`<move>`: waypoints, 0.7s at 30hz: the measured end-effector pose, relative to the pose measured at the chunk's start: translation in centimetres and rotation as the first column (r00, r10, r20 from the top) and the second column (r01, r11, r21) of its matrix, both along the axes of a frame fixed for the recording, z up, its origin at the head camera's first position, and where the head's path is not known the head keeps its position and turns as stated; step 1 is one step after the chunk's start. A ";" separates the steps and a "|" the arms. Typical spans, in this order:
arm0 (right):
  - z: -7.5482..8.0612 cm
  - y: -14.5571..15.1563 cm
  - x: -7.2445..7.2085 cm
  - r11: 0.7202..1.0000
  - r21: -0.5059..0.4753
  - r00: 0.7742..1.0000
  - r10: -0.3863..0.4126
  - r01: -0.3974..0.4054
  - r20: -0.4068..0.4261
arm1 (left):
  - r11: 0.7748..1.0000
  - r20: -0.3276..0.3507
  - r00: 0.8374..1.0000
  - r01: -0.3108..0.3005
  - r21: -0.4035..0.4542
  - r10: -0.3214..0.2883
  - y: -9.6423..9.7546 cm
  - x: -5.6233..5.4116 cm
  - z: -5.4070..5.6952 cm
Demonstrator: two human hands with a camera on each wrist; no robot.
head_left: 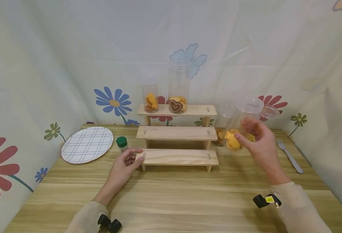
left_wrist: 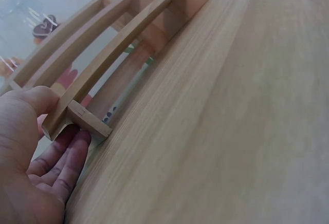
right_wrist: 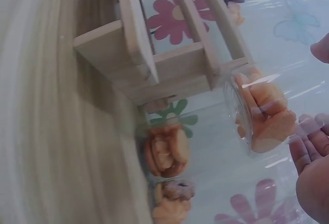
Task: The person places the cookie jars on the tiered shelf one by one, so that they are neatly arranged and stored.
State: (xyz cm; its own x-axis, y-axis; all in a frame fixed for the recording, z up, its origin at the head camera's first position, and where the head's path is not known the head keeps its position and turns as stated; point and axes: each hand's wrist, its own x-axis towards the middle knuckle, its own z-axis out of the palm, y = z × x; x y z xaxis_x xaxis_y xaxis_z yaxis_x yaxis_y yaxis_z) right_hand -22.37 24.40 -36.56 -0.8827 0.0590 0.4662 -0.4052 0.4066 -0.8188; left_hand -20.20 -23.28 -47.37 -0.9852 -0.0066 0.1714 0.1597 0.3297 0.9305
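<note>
My right hand (head_left: 262, 144) holds a clear plastic jar (head_left: 240, 118) with yellow cookies in its bottom, tilted a little and raised above the table. In the right wrist view the thumb and fingers lie on either side of this jar (right_wrist: 264, 113). A three-step wooden display rack (head_left: 176, 157) stands in the middle. My left hand (head_left: 122, 168) grips the left end of its lowest step. In the left wrist view the thumb rests on top of that board (left_wrist: 92, 75), with the fingers below its end. Two jars stand on the top step: a smaller jar (head_left: 149, 97) and a taller jar (head_left: 179, 87).
Behind the held jar, another clear jar (head_left: 224, 118) with cookies (right_wrist: 167, 149) stands on the table (head_left: 171, 200). More cookies (right_wrist: 172, 201) show beside it. A white checked plate (head_left: 87, 144) and a green-capped shaker (head_left: 122, 142) are at left, a fork (head_left: 290, 157) at right.
</note>
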 end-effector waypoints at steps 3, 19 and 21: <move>0.9 -0.1 -0.1 1.000 0.009 1.000 0.008 -0.008 0.001 | 1.000 0.003 1.000 -0.005 0.002 0.005 0.0 0.0 0.0; 6.2 -2.5 -1.6 0.999 0.006 0.998 0.053 -0.053 -0.037 | 1.000 -0.001 1.000 -0.010 -0.017 0.010 0.0 0.1 0.0; 6.7 -2.9 -1.9 0.998 -0.003 0.997 0.064 -0.064 -0.045 | 1.000 -0.002 1.000 -0.010 -0.016 0.010 0.1 0.1 0.0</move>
State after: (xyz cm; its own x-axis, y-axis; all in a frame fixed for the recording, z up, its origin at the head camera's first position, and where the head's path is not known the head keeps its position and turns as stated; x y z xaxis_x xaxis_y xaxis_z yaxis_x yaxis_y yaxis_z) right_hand -24.29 21.52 -29.89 -0.8630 0.0048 0.5052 -0.4667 0.3753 -0.8008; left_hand -20.08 -23.22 -47.32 -0.9847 -0.0136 0.1737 0.1583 0.3464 0.9246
